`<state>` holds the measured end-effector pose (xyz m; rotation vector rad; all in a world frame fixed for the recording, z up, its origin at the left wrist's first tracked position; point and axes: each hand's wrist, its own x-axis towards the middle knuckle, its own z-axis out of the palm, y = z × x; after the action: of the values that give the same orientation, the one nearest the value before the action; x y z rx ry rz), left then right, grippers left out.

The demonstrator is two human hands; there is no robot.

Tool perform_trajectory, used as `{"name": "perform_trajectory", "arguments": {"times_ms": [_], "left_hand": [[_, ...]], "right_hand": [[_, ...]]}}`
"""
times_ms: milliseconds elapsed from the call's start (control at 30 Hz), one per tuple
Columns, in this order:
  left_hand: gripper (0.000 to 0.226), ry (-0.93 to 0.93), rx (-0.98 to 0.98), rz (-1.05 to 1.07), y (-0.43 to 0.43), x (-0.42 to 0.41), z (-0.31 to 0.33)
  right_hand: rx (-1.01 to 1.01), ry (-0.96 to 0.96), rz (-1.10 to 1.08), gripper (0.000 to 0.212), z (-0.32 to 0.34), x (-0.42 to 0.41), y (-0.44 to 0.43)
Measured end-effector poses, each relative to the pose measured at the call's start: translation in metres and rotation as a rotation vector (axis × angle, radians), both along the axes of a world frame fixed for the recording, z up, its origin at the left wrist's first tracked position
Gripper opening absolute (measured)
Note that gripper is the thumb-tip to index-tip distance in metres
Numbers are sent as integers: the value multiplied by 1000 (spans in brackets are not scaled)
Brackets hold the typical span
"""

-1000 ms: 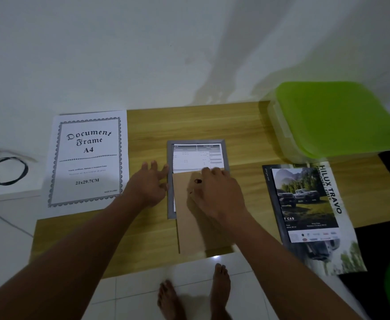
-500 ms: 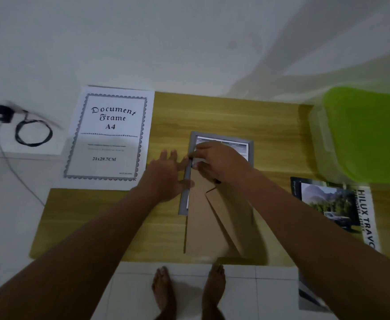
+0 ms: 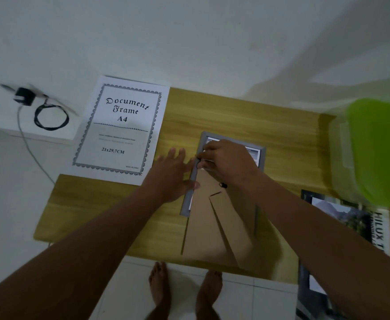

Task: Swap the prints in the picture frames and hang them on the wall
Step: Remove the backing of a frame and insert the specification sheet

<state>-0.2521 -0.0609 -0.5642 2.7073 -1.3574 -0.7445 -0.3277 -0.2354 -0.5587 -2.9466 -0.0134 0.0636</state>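
Lying leftmost on the counter [image 3: 111, 209] is one white A4 insert sheet [image 3: 120, 128]. Next, the left hand [image 3: 173, 176] presses flat, fingers spread, against the left rail of one grey frame [image 3: 187, 200]. One brown backing board [image 3: 203, 227] sits half slid out. The right hand [image 3: 228, 165] curls its fingers, pinching the print [image 3: 253, 155] inside the frame; one car brochure [image 3: 342, 218] lies far right

bare table [image 3: 224, 116] behind frame [image 3: 187, 202], green bin [image 3: 379, 153] blocks rt, A4 sheet [image 3: 120, 130] on lt
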Motion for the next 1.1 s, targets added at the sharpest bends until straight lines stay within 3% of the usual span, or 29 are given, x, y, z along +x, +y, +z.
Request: {"name": "perform_trajectory", "arguments": {"times_ms": [1100], "left_hand": [[74, -59, 38, -45, -1, -1, 4]], "right_hand": [[9, 134, -194, 22, 11, -1, 12]]}}
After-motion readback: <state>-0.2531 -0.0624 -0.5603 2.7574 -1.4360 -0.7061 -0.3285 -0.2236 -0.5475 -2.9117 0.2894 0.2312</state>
